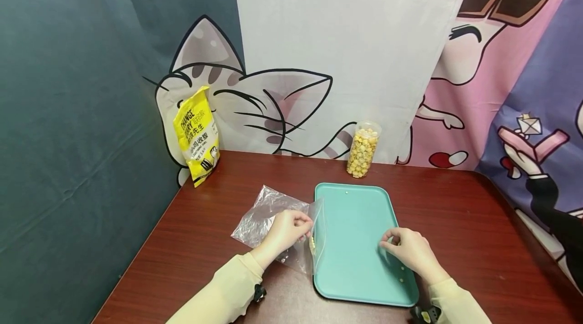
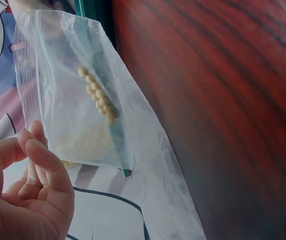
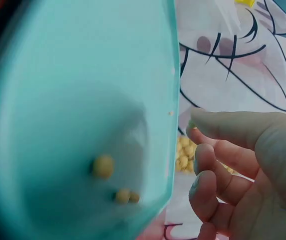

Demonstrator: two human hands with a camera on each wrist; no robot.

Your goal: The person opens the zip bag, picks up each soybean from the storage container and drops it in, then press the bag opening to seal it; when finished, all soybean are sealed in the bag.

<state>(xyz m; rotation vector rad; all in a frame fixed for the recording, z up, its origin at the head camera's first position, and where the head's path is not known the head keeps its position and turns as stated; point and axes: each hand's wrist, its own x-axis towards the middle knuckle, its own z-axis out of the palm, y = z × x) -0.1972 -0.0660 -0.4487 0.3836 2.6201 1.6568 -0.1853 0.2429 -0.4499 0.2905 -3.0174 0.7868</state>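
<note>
The left hand is pinching the mouth of a clear zip-seal plastic bag, which is lying on the counter against the left edge of the teal tray. A short row of small yellow beans is sitting inside the bag, as the left wrist view shows. The right hand is hovering over the right side of the tray with fingers curled toward the thumb; whether a bean is being pinched between them cannot be told. Three loose beans are resting on the tray floor near its front right corner.

The bag is judged to be thin, limp and slippery, collapsing unless held at its stiffer zip strip, which is the best place to take hold. The beans are judged to be hard, light and prone to rolling, calling for a fingertip pinch one at a time.

At the far edge of the counter a clear jar of beans is standing upright, and a yellow pouch is leaning near the far left corner.
</note>
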